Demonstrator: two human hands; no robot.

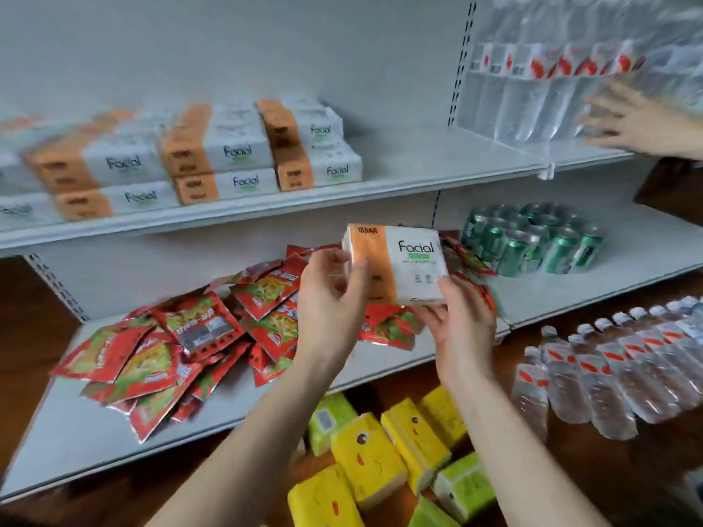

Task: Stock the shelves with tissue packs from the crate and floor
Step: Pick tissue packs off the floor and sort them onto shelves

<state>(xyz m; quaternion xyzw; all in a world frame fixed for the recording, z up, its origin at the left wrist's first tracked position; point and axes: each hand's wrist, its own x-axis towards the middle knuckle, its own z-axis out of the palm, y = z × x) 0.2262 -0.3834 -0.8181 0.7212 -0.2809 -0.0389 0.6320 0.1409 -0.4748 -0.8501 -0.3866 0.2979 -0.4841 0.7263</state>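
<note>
While the left hand (331,294) and right hand (462,329) each pinch the tissue pack (403,260), their grip hides its lower corners

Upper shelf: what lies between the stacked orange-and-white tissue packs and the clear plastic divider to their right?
Nothing: the head view shows bare white metal upper shelf between the stacked orange-and-white tissue packs and the clear plastic divider.

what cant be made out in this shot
Head view:
- held tissue pack: small print under "Facial" too small; parts covered by left hand and right hand
- shelf packs at far left: blurred, cut by frame edge
- floor packs: partly behind the forearms, cut by bottom edge
</note>
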